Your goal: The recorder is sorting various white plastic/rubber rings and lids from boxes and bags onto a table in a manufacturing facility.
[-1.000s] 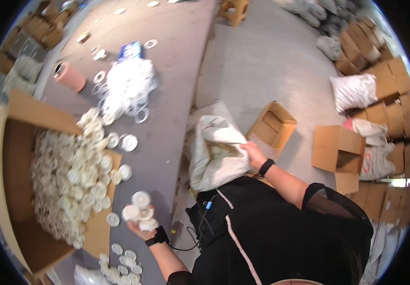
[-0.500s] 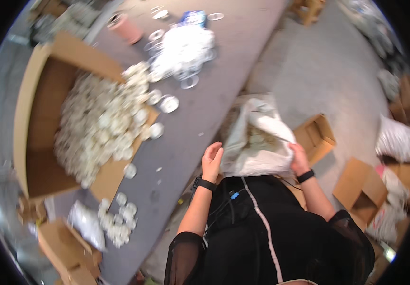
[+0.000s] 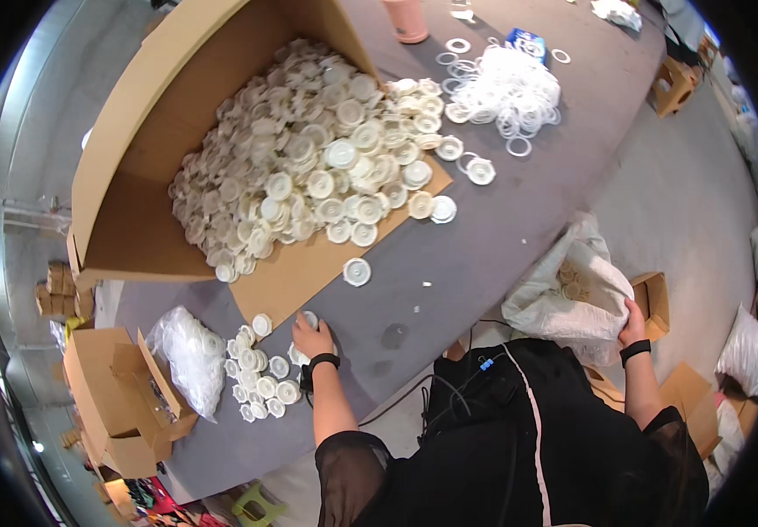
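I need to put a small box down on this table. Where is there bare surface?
Bare grey table lies between the cardboard flap, the heap of white rings and the white sack. Crowded: the open carton of white caps, and the small cap cluster beside the left hand.

**Hand and Part Positions, Head View**

The left hand (image 3: 312, 336) rests on the grey table (image 3: 449, 263), fingers closed over a white round cap (image 3: 309, 318) beside a small cluster of caps (image 3: 260, 373). The right hand (image 3: 632, 321) grips the edge of a white sack (image 3: 563, 294) just off the table edge. An open cardboard box (image 3: 133, 176) spills caps nearby.
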A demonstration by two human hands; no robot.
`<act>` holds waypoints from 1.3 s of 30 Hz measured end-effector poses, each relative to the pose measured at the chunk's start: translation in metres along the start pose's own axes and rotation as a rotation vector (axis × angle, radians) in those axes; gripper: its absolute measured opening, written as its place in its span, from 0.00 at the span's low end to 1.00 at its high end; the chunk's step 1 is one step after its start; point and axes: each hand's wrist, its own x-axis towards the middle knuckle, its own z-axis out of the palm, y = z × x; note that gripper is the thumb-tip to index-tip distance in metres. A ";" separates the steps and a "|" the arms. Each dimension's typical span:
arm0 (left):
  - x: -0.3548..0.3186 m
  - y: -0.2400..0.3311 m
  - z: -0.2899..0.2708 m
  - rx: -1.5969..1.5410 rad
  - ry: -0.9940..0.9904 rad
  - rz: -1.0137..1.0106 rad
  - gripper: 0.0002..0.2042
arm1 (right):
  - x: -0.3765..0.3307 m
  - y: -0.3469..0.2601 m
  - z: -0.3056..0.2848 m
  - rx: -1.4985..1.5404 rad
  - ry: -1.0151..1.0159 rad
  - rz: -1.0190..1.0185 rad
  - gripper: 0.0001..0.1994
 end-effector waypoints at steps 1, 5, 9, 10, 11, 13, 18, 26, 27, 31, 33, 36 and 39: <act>0.007 0.001 -0.004 -0.031 -0.140 0.045 0.31 | 0.001 0.005 0.001 0.005 0.031 -0.003 0.16; 0.034 0.000 -0.043 -0.033 0.093 0.221 0.27 | 0.003 0.016 0.005 -0.024 0.141 0.030 0.17; 0.081 -0.056 -0.046 -0.192 0.163 0.022 0.25 | 0.008 0.028 0.004 -0.010 0.138 -0.029 0.18; 0.090 -0.072 -0.042 -0.196 0.159 0.020 0.25 | 0.006 0.034 0.004 -0.013 0.141 -0.033 0.18; 0.096 -0.085 -0.039 -0.181 0.065 0.127 0.25 | 0.007 0.038 0.005 -0.027 0.164 -0.044 0.17; 0.100 -0.094 -0.033 -0.172 -0.041 0.229 0.24 | 0.007 0.046 0.005 -0.059 0.195 -0.063 0.17; 0.090 -0.074 -0.056 -0.196 -0.080 0.196 0.22 | 0.005 0.057 -0.004 -0.035 0.238 -0.061 0.17; -0.001 -0.073 -0.088 -0.318 -0.477 0.265 0.26 | 0.012 0.065 0.013 -0.017 0.210 -0.032 0.16; -0.006 -0.069 -0.087 -0.321 -0.481 0.265 0.26 | 0.013 0.066 0.017 -0.031 0.194 -0.031 0.15; -0.023 -0.043 -0.081 -0.002 -0.453 0.355 0.30 | 0.013 0.061 0.019 -0.053 0.192 -0.051 0.15; -0.028 -0.052 -0.072 -0.023 -0.336 0.423 0.29 | 0.012 0.059 0.023 -0.055 0.186 -0.049 0.15; -0.029 -0.048 -0.076 -0.197 -0.292 0.314 0.27 | 0.016 0.056 0.017 -0.067 0.133 -0.068 0.14; -0.034 -0.023 -0.089 -0.193 -0.239 0.325 0.27 | 0.017 0.053 0.015 -0.095 0.159 -0.086 0.14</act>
